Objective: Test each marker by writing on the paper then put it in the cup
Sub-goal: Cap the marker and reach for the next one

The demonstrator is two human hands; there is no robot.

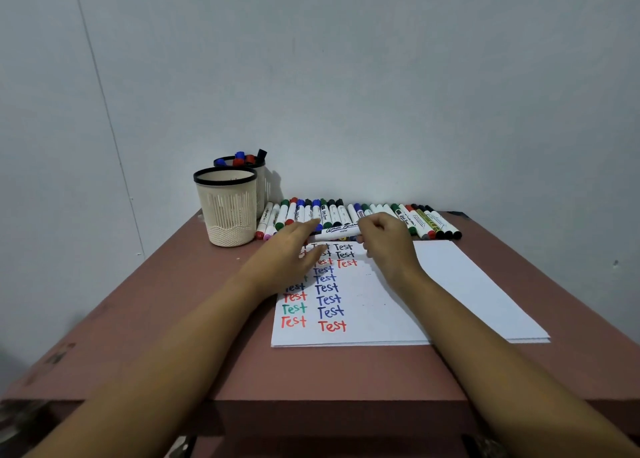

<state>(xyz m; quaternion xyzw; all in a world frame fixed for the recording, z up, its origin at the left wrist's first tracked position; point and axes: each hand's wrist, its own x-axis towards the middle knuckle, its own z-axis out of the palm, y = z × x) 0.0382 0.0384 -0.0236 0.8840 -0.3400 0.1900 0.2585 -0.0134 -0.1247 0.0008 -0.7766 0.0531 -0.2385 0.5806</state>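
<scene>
A single marker [341, 230] is held level just above the twelve o'clock edge of the paper [381, 305]. Its right end is enclosed by the curled fingers of the right hand [384, 239]. Its left end is met by the outstretched fingers of the left hand [291, 249]; whether that end is pinched or merely touched cannot be told, as the fingers are blurred. The hands are thus brought close together, joined only by the marker.

The paper is laid at the centre of the worktop [173, 319] and is marked with columns of the word "Test" in red, green and dark ink; the column at three o'clock is only begun. Along the twelve o'clock edge of the paper, against the wall, a long row of markers [332, 213] is laid side by side. At ten o'clock from the paper a near cup [225, 211] is stood, in which nothing can be seen, and just behind it a far cup [260, 184] from which coloured caps protrude.

The step in hand is judged to be the handling of the cap of one marker, probably its removal before writing, though recapping cannot be excluded. If uncapped, the tip would need to be brought down to the blank area under the short column; once recapped, the marker would need to be carried towards ten o'clock and dropped upright into a cup.
</scene>
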